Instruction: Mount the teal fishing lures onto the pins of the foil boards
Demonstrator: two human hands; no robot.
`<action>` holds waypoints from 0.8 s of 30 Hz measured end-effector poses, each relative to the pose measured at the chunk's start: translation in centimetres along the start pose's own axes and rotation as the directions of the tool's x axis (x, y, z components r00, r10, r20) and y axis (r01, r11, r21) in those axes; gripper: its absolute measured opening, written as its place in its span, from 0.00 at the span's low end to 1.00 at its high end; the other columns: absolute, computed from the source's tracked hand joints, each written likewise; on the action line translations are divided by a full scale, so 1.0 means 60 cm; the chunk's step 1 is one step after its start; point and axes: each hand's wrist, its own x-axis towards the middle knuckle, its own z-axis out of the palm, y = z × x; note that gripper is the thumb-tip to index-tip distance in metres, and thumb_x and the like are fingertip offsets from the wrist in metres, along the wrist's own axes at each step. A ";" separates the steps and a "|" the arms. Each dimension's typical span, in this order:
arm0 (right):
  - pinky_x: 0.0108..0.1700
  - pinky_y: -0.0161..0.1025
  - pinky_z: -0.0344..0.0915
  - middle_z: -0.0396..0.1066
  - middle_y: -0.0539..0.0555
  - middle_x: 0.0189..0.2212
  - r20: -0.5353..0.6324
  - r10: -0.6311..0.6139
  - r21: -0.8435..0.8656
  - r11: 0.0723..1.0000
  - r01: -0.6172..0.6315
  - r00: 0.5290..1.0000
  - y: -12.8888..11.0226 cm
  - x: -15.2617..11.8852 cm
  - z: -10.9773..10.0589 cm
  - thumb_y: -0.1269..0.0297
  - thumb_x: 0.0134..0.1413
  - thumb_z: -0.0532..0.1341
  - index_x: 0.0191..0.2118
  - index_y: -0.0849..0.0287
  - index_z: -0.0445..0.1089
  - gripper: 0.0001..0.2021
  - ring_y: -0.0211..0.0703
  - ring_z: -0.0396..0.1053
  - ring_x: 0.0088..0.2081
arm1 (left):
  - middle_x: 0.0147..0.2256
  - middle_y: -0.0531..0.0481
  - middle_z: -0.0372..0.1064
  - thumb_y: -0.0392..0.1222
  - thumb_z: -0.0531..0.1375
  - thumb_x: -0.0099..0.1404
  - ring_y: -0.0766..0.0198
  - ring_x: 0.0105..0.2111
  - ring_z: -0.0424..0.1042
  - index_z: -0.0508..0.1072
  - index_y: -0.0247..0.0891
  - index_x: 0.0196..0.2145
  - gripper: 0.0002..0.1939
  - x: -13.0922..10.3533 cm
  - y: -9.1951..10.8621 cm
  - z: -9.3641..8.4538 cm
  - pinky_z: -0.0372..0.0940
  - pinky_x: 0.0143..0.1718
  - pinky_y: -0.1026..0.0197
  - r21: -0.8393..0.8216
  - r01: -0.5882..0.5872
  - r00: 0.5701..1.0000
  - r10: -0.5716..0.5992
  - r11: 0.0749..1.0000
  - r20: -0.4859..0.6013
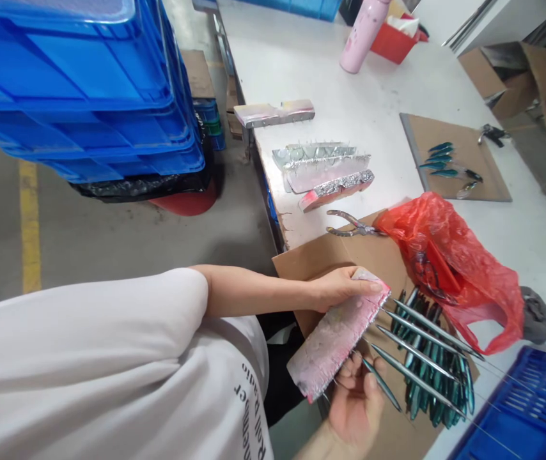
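Note:
A flat pinkish-grey bar with a rough, silvery edge is tilted over the cardboard. My left hand grips its upper end, thumb on top. Several long, slim silver-green pieces stick out from its edge toward the right. Near the bar's lower edge, my right hand is closed around the end of a short dark green piece. A pile of similar green pieces lies on the cardboard beyond the bar.
A red plastic bag and pliers lie past the hands. More bars rest near the table edge. A board holds green pieces. Blue crates are stacked left; a blue basket stands lower right.

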 end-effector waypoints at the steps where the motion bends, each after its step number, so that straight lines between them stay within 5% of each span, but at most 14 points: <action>1: 0.33 0.28 0.67 0.71 0.44 0.31 0.013 -0.014 -0.013 1.000 0.014 1.000 0.000 0.001 0.000 0.69 0.42 0.59 0.34 0.52 0.70 0.09 0.31 0.70 0.31 | 0.23 0.52 0.65 0.50 0.65 0.48 0.71 0.19 0.63 0.71 0.33 0.32 0.19 0.000 0.000 0.000 0.60 0.22 0.68 0.000 0.002 1.000 -0.002 1.000 -0.005; 9: 0.30 0.32 0.67 0.71 0.46 0.32 0.032 -0.006 -0.083 0.997 0.009 0.999 -0.002 0.010 -0.010 0.66 0.44 0.60 0.33 0.53 0.70 0.07 0.34 0.70 0.31 | 0.24 0.52 0.65 0.50 0.65 0.50 0.71 0.20 0.64 0.71 0.33 0.33 0.18 0.000 -0.002 0.000 0.60 0.22 0.68 0.014 -0.024 1.000 0.024 1.000 -0.007; 16: 0.37 0.37 0.69 0.73 0.46 0.28 0.088 -0.148 -0.203 0.966 0.163 0.985 -0.019 -0.001 -0.004 0.65 0.38 0.65 0.34 0.54 0.71 0.12 0.38 0.71 0.31 | 0.25 0.53 0.67 0.50 0.66 0.47 0.71 0.21 0.64 0.71 0.34 0.33 0.20 0.000 0.000 0.003 0.60 0.23 0.69 0.026 -0.006 0.997 0.008 1.000 -0.074; 24: 0.31 0.37 0.70 0.73 0.45 0.24 0.049 -0.151 -0.229 0.961 0.158 0.987 -0.027 -0.002 0.009 0.65 0.33 0.67 0.30 0.56 0.71 0.11 0.37 0.71 0.26 | 0.25 0.51 0.67 0.51 0.66 0.46 0.71 0.22 0.64 0.71 0.32 0.32 0.20 -0.003 0.002 0.006 0.60 0.24 0.68 0.012 -0.023 0.998 0.024 1.000 -0.057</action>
